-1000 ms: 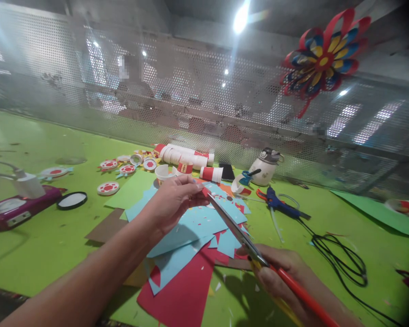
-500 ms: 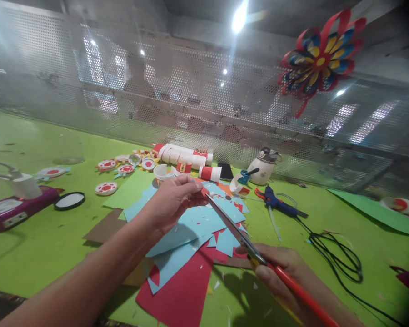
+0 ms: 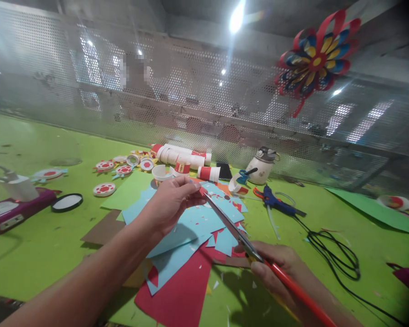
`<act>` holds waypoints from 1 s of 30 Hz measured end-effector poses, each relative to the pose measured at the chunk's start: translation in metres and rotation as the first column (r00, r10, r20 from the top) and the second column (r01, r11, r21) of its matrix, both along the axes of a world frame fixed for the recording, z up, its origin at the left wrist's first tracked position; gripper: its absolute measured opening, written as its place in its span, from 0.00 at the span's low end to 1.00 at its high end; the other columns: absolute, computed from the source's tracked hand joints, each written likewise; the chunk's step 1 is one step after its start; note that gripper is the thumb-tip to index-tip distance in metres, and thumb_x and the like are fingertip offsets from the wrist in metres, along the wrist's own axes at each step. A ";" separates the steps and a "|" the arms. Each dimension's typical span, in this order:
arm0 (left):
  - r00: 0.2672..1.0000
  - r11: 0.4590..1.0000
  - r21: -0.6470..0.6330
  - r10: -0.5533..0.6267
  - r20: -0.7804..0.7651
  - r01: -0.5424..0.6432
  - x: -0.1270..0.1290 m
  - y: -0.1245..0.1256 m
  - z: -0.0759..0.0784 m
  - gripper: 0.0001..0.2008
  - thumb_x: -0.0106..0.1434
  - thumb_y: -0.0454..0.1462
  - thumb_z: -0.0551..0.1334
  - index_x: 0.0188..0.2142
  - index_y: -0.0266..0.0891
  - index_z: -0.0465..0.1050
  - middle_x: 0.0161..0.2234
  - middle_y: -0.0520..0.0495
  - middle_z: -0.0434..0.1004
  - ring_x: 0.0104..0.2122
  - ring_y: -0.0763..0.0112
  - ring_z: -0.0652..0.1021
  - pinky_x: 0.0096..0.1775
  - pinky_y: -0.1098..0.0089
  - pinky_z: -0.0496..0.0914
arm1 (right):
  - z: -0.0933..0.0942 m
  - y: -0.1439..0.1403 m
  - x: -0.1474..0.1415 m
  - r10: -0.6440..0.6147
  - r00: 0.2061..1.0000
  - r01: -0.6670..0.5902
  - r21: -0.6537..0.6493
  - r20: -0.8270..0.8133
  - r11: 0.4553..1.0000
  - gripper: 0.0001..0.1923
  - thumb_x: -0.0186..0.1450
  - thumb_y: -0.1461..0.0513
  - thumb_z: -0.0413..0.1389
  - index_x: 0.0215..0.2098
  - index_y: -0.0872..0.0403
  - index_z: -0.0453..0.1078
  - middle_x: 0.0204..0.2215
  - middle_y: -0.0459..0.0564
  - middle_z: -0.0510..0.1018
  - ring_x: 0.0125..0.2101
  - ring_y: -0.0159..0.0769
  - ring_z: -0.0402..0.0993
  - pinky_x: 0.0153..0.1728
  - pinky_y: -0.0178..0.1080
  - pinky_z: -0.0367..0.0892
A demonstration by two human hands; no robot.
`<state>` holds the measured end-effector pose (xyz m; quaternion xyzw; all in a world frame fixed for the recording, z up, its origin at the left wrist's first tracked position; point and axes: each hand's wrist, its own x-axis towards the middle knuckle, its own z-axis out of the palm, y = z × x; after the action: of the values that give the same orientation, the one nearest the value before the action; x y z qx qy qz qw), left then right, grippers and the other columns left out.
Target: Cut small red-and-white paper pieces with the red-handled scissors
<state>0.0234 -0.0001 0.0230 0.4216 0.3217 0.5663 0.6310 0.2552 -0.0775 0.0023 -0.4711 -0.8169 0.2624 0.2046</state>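
My left hand [image 3: 170,202] reaches over the pile of coloured paper, its thumb and fingertips pinched on a small piece of red paper [image 3: 202,190]. My right hand [image 3: 279,263] is wrapped round a pair of scissors [image 3: 232,228], with long metal blades and red and yellow on the handle side. The blade tips meet the edge of the red piece at my left fingertips. Below both hands lie overlapping light blue sheets [image 3: 177,245] strewn with small scraps. A dark red sheet [image 3: 177,290] sticks out toward me.
Paper cups [image 3: 208,174] and round red-and-white crafts [image 3: 104,189] stand behind the pile. On the right are a blue glue gun [image 3: 276,203], its coiled black cable [image 3: 337,254] and a bottle [image 3: 260,168]. A purple power strip [image 3: 20,211] sits at left.
The whole view has shifted very slightly. Both hands keep nearly the same pose, with the scissors still at the red paper piece.
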 end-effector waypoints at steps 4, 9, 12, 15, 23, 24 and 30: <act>1.000 1.000 0.021 0.010 -0.004 -0.010 0.002 0.001 -0.002 0.07 0.52 0.31 0.64 0.22 0.34 0.67 0.22 0.50 0.72 0.26 0.72 0.75 0.35 0.67 0.71 | -0.001 0.003 -0.001 0.021 0.999 -0.022 -0.021 -0.025 1.000 0.20 0.66 0.50 0.45 0.27 0.55 0.66 0.23 0.45 0.67 0.22 0.33 0.63 0.23 0.32 0.59; 0.997 0.997 0.010 0.076 0.003 -0.076 -0.001 0.005 -0.001 0.06 0.52 0.30 0.63 0.21 0.34 0.67 0.22 0.49 0.73 0.25 0.72 0.75 0.37 0.66 0.71 | 0.000 0.001 -0.002 0.105 0.987 -0.118 -0.101 -0.123 0.988 0.22 0.64 0.46 0.47 0.30 0.55 0.69 0.22 0.42 0.61 0.21 0.30 0.56 0.22 0.31 0.55; 0.998 0.997 0.021 0.068 0.007 -0.069 -0.003 0.005 0.001 0.06 0.52 0.30 0.63 0.21 0.34 0.67 0.21 0.48 0.73 0.24 0.73 0.75 0.37 0.66 0.71 | 0.001 -0.002 -0.003 0.177 0.976 -0.188 -0.084 -0.128 0.979 0.24 0.63 0.44 0.48 0.32 0.55 0.70 0.21 0.40 0.58 0.21 0.29 0.52 0.21 0.31 0.51; 0.999 0.998 0.038 0.042 -0.007 -0.041 -0.003 0.003 0.001 0.07 0.52 0.31 0.64 0.22 0.34 0.66 0.23 0.49 0.74 0.26 0.72 0.76 0.36 0.67 0.71 | 0.002 -0.001 -0.001 0.158 0.979 -0.173 -0.120 -0.127 0.978 0.24 0.63 0.44 0.47 0.31 0.55 0.69 0.23 0.43 0.64 0.22 0.31 0.58 0.22 0.31 0.56; 0.998 0.999 0.021 0.042 -0.054 -0.041 0.000 0.003 -0.001 0.07 0.54 0.34 0.65 0.25 0.35 0.67 0.23 0.49 0.74 0.28 0.69 0.77 0.37 0.65 0.71 | 0.005 0.006 0.005 0.032 0.994 -0.038 -0.058 -0.103 0.998 0.21 0.66 0.47 0.45 0.37 0.54 0.70 0.25 0.46 0.70 0.22 0.33 0.68 0.23 0.32 0.64; 0.997 0.999 0.019 0.044 -0.059 -0.043 0.000 0.003 -0.001 0.07 0.54 0.34 0.64 0.25 0.35 0.67 0.24 0.49 0.74 0.28 0.69 0.77 0.37 0.65 0.71 | 0.004 0.007 0.004 0.025 0.994 -0.031 -0.053 -0.108 0.998 0.21 0.66 0.47 0.44 0.37 0.54 0.70 0.26 0.46 0.71 0.22 0.33 0.68 0.23 0.32 0.65; 0.998 0.999 0.029 0.045 -0.050 -0.043 -0.001 0.002 -0.001 0.07 0.54 0.35 0.65 0.25 0.34 0.68 0.25 0.48 0.74 0.30 0.69 0.76 0.38 0.65 0.70 | -0.001 0.007 0.000 -0.002 0.990 -0.012 -0.100 -0.141 0.995 0.22 0.65 0.45 0.45 0.28 0.54 0.64 0.24 0.46 0.68 0.21 0.33 0.67 0.21 0.32 0.64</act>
<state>0.0222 0.0022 0.0218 0.4373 0.3389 0.5737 0.6040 0.2550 -0.0710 0.0018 -0.4591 -0.7872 0.3364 0.2373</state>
